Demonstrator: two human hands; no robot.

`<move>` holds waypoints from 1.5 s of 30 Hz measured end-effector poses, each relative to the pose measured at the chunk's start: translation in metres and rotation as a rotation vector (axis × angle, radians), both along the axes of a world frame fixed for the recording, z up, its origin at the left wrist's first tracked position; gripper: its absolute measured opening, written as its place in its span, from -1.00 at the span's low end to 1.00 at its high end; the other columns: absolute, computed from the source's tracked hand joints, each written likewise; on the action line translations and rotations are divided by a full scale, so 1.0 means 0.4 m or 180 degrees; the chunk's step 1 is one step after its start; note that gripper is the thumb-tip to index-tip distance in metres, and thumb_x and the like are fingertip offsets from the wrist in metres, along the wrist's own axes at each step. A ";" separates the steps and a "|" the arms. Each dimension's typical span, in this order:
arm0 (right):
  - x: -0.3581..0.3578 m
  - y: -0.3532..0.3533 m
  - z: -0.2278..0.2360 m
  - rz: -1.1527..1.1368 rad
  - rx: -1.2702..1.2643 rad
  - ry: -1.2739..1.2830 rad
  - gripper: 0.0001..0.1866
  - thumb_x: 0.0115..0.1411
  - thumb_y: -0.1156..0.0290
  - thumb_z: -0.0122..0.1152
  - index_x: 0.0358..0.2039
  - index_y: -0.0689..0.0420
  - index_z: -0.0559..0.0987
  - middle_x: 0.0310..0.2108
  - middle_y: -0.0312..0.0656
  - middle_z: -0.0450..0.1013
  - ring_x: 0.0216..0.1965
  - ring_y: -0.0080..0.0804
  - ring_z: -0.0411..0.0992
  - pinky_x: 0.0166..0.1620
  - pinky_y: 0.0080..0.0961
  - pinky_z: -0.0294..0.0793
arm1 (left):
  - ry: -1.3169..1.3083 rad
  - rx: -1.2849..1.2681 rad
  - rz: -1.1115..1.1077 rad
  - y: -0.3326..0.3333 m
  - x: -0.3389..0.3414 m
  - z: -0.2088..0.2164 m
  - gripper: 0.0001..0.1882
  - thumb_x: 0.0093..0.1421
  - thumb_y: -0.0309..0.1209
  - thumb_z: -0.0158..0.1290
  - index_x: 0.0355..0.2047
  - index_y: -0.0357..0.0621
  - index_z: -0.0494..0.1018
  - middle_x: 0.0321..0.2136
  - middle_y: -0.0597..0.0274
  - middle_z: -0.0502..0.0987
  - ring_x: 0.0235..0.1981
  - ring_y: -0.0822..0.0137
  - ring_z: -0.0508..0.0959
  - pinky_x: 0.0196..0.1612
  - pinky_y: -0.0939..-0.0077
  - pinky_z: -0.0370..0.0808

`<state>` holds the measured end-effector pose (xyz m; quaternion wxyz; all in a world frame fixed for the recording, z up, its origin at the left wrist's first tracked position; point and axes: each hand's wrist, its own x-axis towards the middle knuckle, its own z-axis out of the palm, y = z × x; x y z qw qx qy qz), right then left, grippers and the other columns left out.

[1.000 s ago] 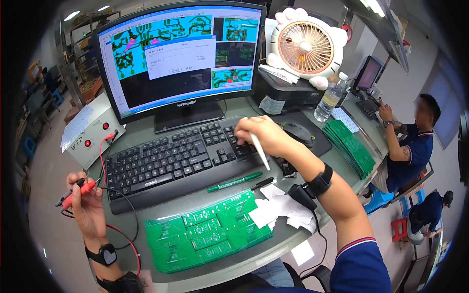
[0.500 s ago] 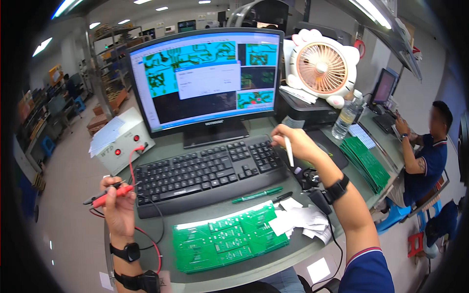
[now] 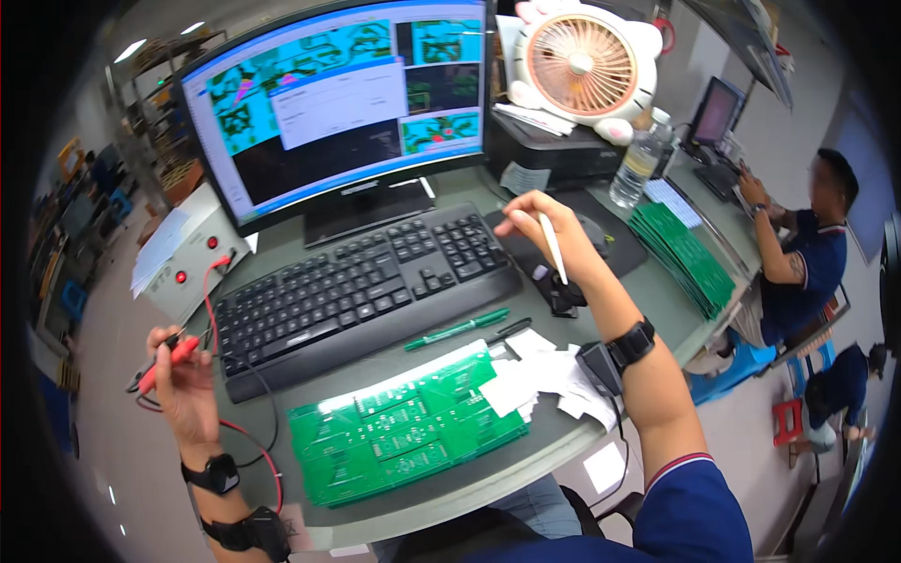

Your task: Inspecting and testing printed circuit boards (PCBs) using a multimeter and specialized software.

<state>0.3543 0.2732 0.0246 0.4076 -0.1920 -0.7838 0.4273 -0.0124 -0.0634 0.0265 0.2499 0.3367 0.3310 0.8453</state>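
Curling half-closed, hands hold a red probe left, white stick right.

A narrow passage over the tabletop separates the keyboard from the green circuit boards, obstructed by a green pen, paper scraps at its right end and a black cable at its left.

We look down and forward from the wearer's head through a fisheye. Near below us are the bare left hand, bare right hand and smooth grey-green desk.
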 end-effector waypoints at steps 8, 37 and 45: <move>0.008 0.000 -0.015 -0.0033 -0.0427 -0.0007 -0.82 0.30 0.38 0.07 -0.23 0.25 0.48 -0.39 -0.17 0.56 -0.29 -0.52 0.52 -0.15 -0.58 0.48 | 0.0098 -0.0073 0.0122 0.013 0.007 -0.005 -0.70 0.33 -0.34 -0.07 0.03 -0.09 0.24 -0.08 0.25 0.42 -0.28 0.47 0.52 -0.19 0.55 0.52; -0.086 -0.002 0.026 0.0103 0.2157 -0.2211 -0.83 0.27 0.22 0.02 -0.31 0.03 0.46 -0.41 -0.25 0.49 -0.23 -0.20 0.43 -0.11 -0.26 0.30 | 0.0082 -0.0169 0.0252 0.032 0.057 0.027 -0.84 0.36 -0.29 -0.10 -0.18 -0.08 0.30 -0.27 0.30 0.35 -0.36 0.50 0.42 -0.31 0.62 0.47; -0.158 0.002 0.051 0.0106 0.1795 -0.2230 -0.82 0.27 0.16 0.03 -0.27 -0.03 0.48 -0.34 -0.20 0.48 -0.13 -0.19 0.39 -0.05 -0.24 0.25 | 0.0202 -0.0452 0.0110 0.012 0.052 0.024 -0.81 0.34 -0.23 -0.07 -0.18 -0.04 0.33 -0.29 0.34 0.43 -0.61 0.59 0.33 -0.57 0.74 0.31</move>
